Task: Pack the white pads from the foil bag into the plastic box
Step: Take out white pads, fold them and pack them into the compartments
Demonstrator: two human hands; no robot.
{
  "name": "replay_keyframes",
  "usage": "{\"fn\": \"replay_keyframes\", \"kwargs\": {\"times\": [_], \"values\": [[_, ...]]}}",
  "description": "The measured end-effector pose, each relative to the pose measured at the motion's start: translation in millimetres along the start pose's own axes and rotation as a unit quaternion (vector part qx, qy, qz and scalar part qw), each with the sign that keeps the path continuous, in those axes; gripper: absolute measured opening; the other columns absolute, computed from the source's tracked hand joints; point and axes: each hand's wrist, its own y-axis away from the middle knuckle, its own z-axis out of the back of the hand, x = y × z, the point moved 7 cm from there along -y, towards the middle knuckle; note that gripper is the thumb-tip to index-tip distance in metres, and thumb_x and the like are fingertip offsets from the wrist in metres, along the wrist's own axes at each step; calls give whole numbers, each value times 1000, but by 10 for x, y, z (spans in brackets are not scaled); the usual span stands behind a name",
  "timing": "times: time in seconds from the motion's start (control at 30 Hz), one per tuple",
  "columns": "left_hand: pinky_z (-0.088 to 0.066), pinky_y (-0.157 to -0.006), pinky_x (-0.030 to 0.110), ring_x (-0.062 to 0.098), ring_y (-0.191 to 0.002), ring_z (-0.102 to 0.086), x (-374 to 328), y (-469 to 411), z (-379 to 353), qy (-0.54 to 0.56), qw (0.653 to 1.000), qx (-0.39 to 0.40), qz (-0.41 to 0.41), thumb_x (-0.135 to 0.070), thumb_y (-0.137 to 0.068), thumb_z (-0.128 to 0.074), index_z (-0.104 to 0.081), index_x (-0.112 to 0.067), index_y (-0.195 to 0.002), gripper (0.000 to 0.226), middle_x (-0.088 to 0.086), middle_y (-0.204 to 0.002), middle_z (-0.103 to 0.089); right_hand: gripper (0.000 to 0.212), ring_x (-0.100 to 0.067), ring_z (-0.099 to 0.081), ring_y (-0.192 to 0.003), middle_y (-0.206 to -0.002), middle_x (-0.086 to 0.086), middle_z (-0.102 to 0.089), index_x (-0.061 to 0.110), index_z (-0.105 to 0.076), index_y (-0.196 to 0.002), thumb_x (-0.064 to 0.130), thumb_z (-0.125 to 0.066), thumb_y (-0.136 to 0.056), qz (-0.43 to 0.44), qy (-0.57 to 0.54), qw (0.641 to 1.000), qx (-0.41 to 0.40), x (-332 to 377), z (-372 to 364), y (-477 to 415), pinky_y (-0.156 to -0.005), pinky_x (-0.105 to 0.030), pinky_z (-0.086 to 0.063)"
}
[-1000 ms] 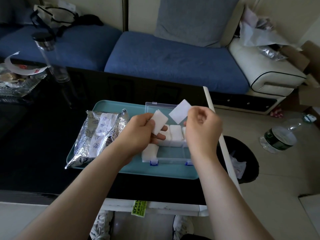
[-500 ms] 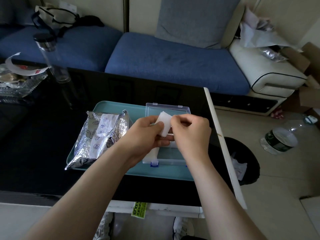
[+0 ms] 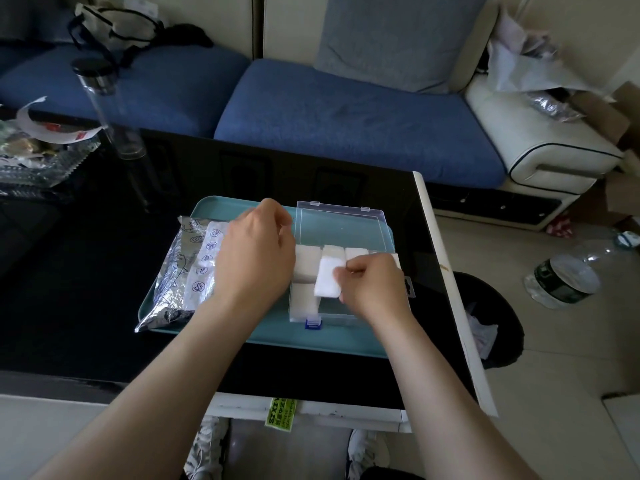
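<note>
Right hand (image 3: 374,289): thumb and fingertips pinch one white pad (image 3: 326,280) by its right edge, holding it over the open plastic box (image 3: 332,317).

Left hand (image 3: 256,258): back toward the camera, fingers curled downward and hidden. Whether it holds anything cannot be told. It hovers at the box's left edge, between box and foil bag (image 3: 176,275).

Box: clear, its lid (image 3: 341,226) laid back flat behind it. Packed pads (image 3: 304,266) stand in a row along the rear of the box, with more in the front-left corner (the front-right part shows bare).

Foil bag: lying flat on the left of the teal tray (image 3: 277,336), the box on the tray's right. The tray rests on the black surface (image 3: 86,289).
</note>
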Motion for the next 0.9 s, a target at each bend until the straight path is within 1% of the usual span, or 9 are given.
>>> {"fn": "replay_keyframes", "kwargs": {"times": [0.1, 0.2, 0.27, 0.37, 0.43, 0.53, 0.67, 0.77, 0.9], "values": [[-50, -83, 45, 34, -103, -55, 102, 7, -35, -74, 996, 50, 9, -16, -90, -62, -64, -18, -112, 23, 7, -117, -56, 33, -33, -71, -76, -73, -23, -70, -2, -63, -69, 19, -73, -93, -16, 18, 999, 39, -98, -188, -2, -61, -26, -52], [-40, -93, 45, 37, -118, -42, 227, 43, -161, -171, 977, 123, 27, -26, -85, -71, -57, -19, -120, 38, 10, -130, -42, 13, -26, -74, -95, -89, -8, -77, 14, -73, -89, 24, -81, -89, -14, 16, 999, 44, -94, -331, -19, -88, -34, -60], [-40, -91, 47, 38, -118, -38, 279, 53, -193, -206, 969, 130, 33, -27, -85, -72, -52, -16, -119, 41, 11, -132, -38, 14, -22, -71, -102, -95, -3, -78, 18, -74, -96, 26, -83, -88, 0, 34, 999, 41, -47, -378, -8, -93, -34, -57], [-43, -86, 49, 39, -114, -40, 295, 22, -158, -215, 972, 89, 29, -21, -92, -63, -51, -12, -115, 27, 12, -129, -39, 13, -23, -72, -94, -87, -2, -77, 17, -73, -83, 25, -82, -87, 7, 66, 997, 37, -10, -436, -5, -88, -37, -59], [-42, -84, 50, 40, -112, -44, 320, -11, -104, -201, 977, 58, 39, -22, -98, -56, -49, -12, -111, 17, 12, -124, -43, 24, -23, -70, -76, -67, -3, -72, 9, -72, -69, 25, -79, -85, 7, 104, 994, 33, -5, -466, -19, -71, -36, -61], [-41, -88, 52, 42, -115, -48, 408, -37, -68, -207, 974, 56, 71, -35, -98, -57, -42, -12, -112, 30, 13, -120, -51, 32, -24, -63, -60, -55, -2, -60, 7, -66, -62, 29, -78, -83, 0, 165, 986, 30, -17, -497, -31, -49, -26, -43], [-41, -92, 51, 42, -122, -47, 519, -41, -55, -200, 968, 92, 122, -48, -93, -61, -42, -11, -117, 48, 14, -124, -50, 36, -25, -60, -64, -69, -4, -61, 13, -61, -70, 39, -79, -86, 15, 251, 968, 21, 57, -471, -4, -47, -24, -29], [-45, -90, 50, 44, -120, -51, 556, -54, -23, -197, 968, 97, 122, -49, -99, -52, -52, -5, -116, 47, 17, -123, -55, 35, -26, -56, -65, -70, -2, -58, 15, -57, -70, 39, -73, -91, 38, 281, 959, -11, 260, -413, 54, -49, -26, -32], [-39, -69, 39, 38, -89, -56, 530, -84, 101, -167, 976, 82, 113, -28, -100, -47, -49, -6, -95, 22, 11, -101, -57, 13, -4, -66, -69, -71, 16, -66, 19, -75, -87, 26, -68, -96, 140, 69, 988, -14, 620, -432, 144, -61, -15, -49]]}}
